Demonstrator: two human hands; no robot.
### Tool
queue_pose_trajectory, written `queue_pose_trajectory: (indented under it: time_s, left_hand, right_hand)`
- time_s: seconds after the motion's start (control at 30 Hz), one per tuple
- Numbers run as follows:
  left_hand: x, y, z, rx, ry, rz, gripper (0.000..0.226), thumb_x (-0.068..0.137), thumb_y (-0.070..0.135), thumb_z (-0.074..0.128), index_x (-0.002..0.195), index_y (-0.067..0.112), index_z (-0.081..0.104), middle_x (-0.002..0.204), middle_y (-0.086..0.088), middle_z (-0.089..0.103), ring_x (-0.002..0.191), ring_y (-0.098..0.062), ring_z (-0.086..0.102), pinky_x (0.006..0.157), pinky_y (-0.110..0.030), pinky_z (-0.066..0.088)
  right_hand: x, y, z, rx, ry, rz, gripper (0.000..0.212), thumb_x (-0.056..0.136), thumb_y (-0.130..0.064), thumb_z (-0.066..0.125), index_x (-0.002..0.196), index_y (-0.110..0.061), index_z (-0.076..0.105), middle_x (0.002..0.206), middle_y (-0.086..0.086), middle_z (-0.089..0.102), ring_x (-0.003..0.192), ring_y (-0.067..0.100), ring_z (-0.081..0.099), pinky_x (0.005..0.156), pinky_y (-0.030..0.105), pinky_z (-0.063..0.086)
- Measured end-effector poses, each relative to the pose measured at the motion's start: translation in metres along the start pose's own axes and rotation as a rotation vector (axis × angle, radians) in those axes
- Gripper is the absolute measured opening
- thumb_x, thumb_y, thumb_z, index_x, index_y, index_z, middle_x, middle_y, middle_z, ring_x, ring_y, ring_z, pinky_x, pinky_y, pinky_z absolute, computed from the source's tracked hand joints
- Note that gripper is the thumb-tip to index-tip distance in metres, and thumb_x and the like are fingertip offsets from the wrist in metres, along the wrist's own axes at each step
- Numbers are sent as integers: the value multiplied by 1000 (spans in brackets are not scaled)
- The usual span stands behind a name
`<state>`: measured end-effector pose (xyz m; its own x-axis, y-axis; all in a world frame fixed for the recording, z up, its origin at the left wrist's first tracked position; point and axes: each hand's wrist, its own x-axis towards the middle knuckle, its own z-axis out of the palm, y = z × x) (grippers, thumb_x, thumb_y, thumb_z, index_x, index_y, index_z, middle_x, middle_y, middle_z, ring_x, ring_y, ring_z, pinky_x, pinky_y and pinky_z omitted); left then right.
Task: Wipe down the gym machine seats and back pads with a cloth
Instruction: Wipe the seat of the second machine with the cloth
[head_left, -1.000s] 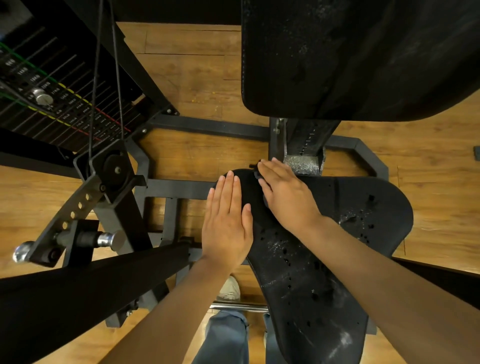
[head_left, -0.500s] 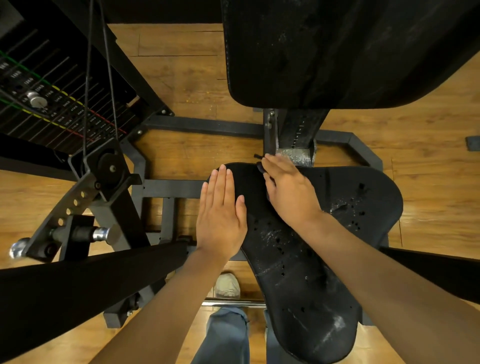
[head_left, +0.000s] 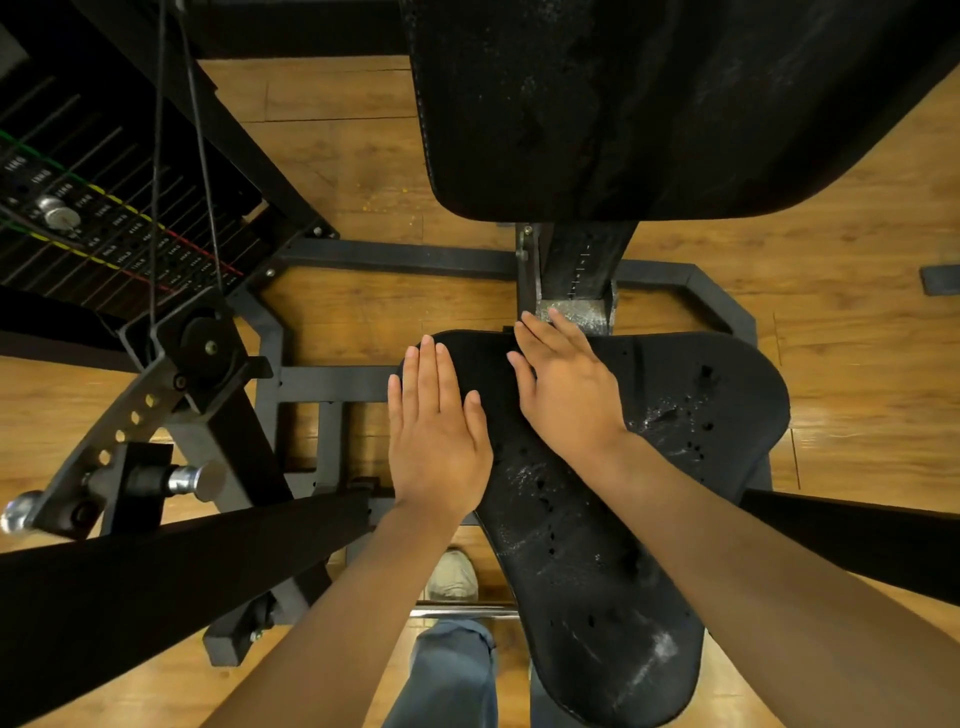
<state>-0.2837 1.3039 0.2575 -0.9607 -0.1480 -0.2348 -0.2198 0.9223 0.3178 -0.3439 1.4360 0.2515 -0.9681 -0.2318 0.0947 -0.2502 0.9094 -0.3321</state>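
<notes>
Black vinyl seat (head_left: 613, 519) sat low centre, back pad (head_left: 649, 104) at its 12 o'clock. Left hand (head_left: 436, 441) lay flat, fingers extended, on the seat's 9 o'clock edge. Right hand (head_left: 566, 395) pressed flat beside it; cloth not discernible.

Black seat (head_left: 597, 545) flecked white, black back pad (head_left: 649, 104), orange-brown wood-grain floor (head_left: 857, 312), green, yellow, red-striped weight stack (head_left: 78, 223)

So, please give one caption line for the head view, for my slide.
Both hands, left hand and right hand, pressed flat on worn black seat.
</notes>
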Motion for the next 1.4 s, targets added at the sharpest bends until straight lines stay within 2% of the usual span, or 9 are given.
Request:
queue_pose_trajectory:
  time_s: [0.1, 0.3, 0.43, 0.57, 0.8, 0.9, 1.03, 1.27, 1.4]
  left_hand:
    - [0, 2, -2, 13, -19, -26, 73, 92, 47, -8, 155, 11, -2, 164, -4, -7, 149, -14, -14, 121, -33, -11]
    - [3, 13, 0, 34, -13, -63, 77, 92, 51, -3, 155, 7, 0, 164, -9, -4, 151, -21, -9, 122, -39, -8]
    - [0, 12, 9, 50, 86, -84, 69, 100, 45, 13, 154, 3, 14, 163, -13, 11, 151, -25, 4, 123, -45, 4]
    - [0, 13, 9, 61, 93, -66, 68, 100, 46, 13, 154, 5, 13, 163, -11, 11, 151, -23, 4, 123, -43, 3]
    - [1, 12, 12, 37, 127, -72, 67, 100, 45, 17, 154, 5, 18, 162, -10, 15, 151, -23, 6, 123, -44, 6]
    - [0, 11, 13, 44, 132, -69, 67, 100, 45, 18, 154, 5, 18, 162, -10, 15, 151, -23, 7, 123, -44, 6]
    - [0, 11, 12, 54, 121, -70, 68, 100, 46, 15, 155, 7, 15, 163, -8, 12, 151, -21, 3, 123, -42, 3]
    - [1, 12, 10, 59, 107, -81, 69, 98, 48, 12, 155, 8, 12, 164, -7, 9, 151, -20, 0, 123, -41, 0]
    - [1, 12, 10, 63, 99, -86, 70, 98, 48, 11, 155, 8, 11, 164, -7, 7, 151, -20, -2, 123, -40, -1]
  right_hand:
    - [7, -3, 2, 23, -14, 28, 28, 87, -15, 70, 112, -2, 71, 116, 11, 70, 119, 32, 60, 89, 44, 54]
    - [-39, 20, -18, 88, 23, -125, 36, 97, -19, 47, 123, -1, 64, 129, 10, 63, 128, 27, 53, 106, 42, 44]
    - [-9, 19, -10, 21, -66, -88, 33, 89, -12, 68, 121, -2, 66, 125, 11, 65, 120, 29, 59, 88, 41, 54]
    - [34, 11, -6, 50, -188, 74, 27, 97, -14, 54, 120, -6, 64, 122, 10, 65, 115, 26, 60, 88, 38, 55]
    - [-48, 32, -29, 59, -4, -124, 33, 88, -9, 63, 120, -1, 67, 129, 9, 63, 125, 26, 56, 102, 40, 47]
    - [-22, 33, -18, -1, -24, -93, 35, 81, -6, 73, 115, -1, 69, 124, 11, 66, 119, 28, 60, 88, 42, 57]
    - [15, 27, -12, 57, -123, 101, 27, 91, -9, 63, 117, -2, 66, 125, 13, 64, 121, 29, 58, 83, 44, 58]
    - [-59, 41, -34, 26, -9, -61, 40, 96, -21, 42, 122, -2, 66, 131, 9, 62, 127, 26, 54, 103, 40, 47]
    - [-27, 43, -23, -20, -36, -39, 34, 95, -17, 48, 118, -1, 67, 126, 11, 65, 122, 29, 58, 89, 41, 55]
